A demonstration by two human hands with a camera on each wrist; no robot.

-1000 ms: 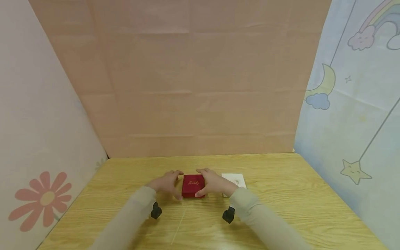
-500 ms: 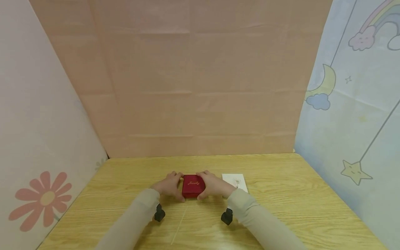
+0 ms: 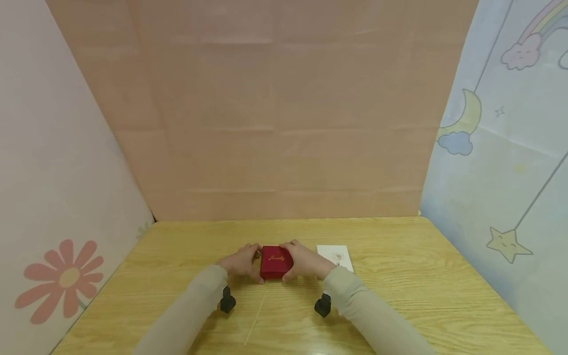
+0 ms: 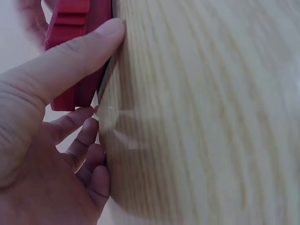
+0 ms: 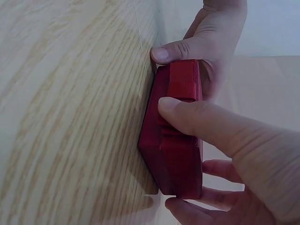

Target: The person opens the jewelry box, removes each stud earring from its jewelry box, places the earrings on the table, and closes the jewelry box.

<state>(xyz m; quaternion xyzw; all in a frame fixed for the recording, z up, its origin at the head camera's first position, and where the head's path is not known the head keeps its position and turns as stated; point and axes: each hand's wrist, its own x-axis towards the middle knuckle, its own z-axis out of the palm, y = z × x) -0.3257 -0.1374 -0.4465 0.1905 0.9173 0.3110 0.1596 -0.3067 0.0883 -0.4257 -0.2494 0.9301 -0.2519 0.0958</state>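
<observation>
A red jewelry box [image 3: 273, 266] with gold lettering on its lid lies closed on the wooden table [image 3: 399, 296]. My right hand [image 3: 306, 261] grips its right side, the thumb on the front face and the fingers toward the back. At the left side, my left hand [image 3: 243, 261] holds the box with its thumb by the front corner and its fingers curled at the far corner. A ribbed front part of the red box [image 5: 180, 154] shows beside the right thumb in the right wrist view. The box's back is mostly hidden.
A flat white square [image 3: 333, 252] with a flower-like print lies on the table just right of the box, partly behind the right wrist. A pinkish backdrop [image 3: 284, 123] stands behind the table, with printed cloth walls at both sides.
My left hand has come in from the left to meet the box. The right hand has closed more firmly around the box's right side. The box has hardly moved.
</observation>
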